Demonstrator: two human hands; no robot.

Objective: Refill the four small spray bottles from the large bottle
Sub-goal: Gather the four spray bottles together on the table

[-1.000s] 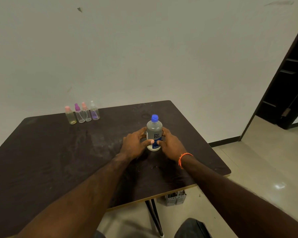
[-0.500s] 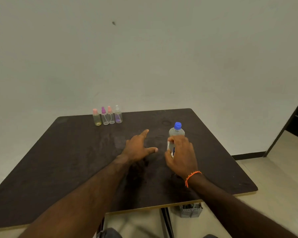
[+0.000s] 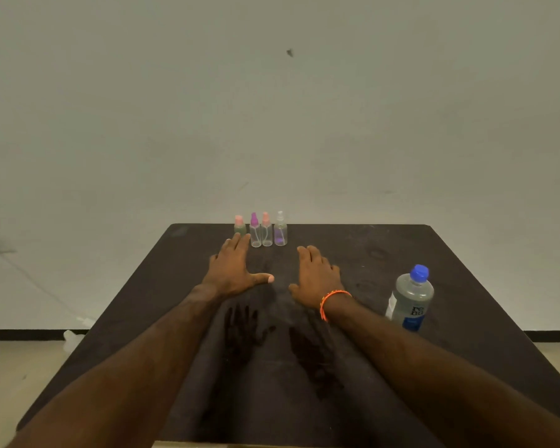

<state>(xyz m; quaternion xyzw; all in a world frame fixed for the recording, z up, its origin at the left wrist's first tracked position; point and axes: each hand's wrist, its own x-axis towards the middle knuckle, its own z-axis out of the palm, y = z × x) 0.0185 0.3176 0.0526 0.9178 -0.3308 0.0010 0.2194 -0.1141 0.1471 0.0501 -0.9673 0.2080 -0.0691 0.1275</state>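
Several small spray bottles stand in a row at the far edge of the dark table (image 3: 466, 367): a pink-capped one (image 3: 239, 225), a purple-capped one (image 3: 255, 231), another pink-capped one (image 3: 266, 230) and a clear-capped one (image 3: 280, 229). The large bottle (image 3: 410, 299), blue cap on, stands upright at the right, apart from both hands. My left hand (image 3: 233, 270) reaches forward with straight fingers, its fingertips in front of the leftmost small bottle's base. My right hand (image 3: 316, 276), with an orange wristband, is stretched forward, fingers relaxed, short of the row. Neither hand holds anything.
A plain pale wall rises right behind the table. Floor shows on both sides, with a cable and a white object on the floor at the left.
My right hand has let go of the large bottle, which now stands at the right. Both hands have moved forward toward the row of small bottles. The camera has turned left.
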